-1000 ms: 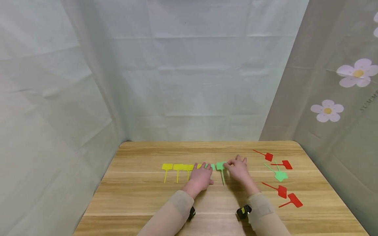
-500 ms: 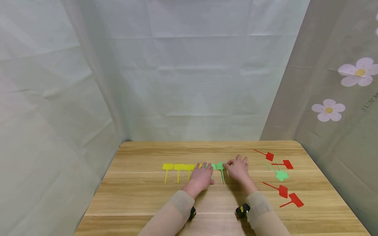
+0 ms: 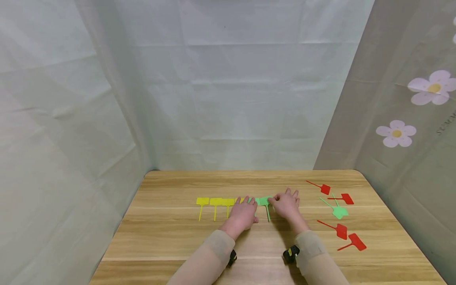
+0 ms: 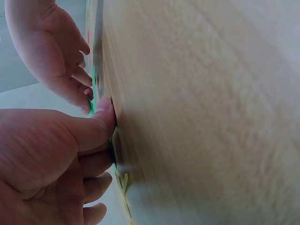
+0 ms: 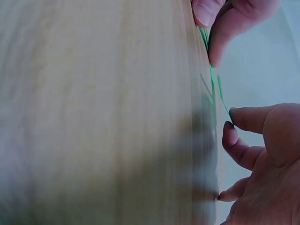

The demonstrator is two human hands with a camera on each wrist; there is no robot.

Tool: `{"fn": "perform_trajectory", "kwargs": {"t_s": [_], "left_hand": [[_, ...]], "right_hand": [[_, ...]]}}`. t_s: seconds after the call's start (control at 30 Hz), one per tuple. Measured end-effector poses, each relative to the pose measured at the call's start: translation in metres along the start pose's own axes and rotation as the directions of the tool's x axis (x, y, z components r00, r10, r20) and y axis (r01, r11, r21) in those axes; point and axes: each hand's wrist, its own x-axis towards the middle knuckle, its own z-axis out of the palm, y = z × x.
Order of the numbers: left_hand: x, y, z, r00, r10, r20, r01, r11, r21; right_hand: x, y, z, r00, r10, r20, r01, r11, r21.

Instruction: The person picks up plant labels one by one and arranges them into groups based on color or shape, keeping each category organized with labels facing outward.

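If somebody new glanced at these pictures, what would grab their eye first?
Probably the bright row of yellow tags and green tags across the wooden table, partly covered by the left hand. At the row's right end, the right hand pinches the last green tag. Four red tags lie scattered on the table's right side.

Room leftward on brown wood-grain tabletop point(image 3: 160, 237), bare left hand point(image 3: 244, 214) and right hand point(image 3: 287, 205) barring centre, flat red stemmed tags point(image 3: 341, 231) crowding right
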Motion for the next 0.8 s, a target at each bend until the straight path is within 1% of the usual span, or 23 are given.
{"fn": "perform_trajectory", "kwargs": {"t_s": [0.4,0.8], "left_hand": [[0.0001,-0.0006,0.0001,1.000,0.010,-0.015,-0.010,1.000,0.011],[0.0010,-0.0003,0.0002,1.000,0.004,-0.008,-0.004,1.000,0.003]], "right_hand": [[-0.0001,0.0010,0.0011,1.000,0.020,0.003,-0.020,1.000,-0.021],[-0.0007,0.0003,0.0000,1.000,0.025,-0.003,-0.025,0.999,-0.029]]}}
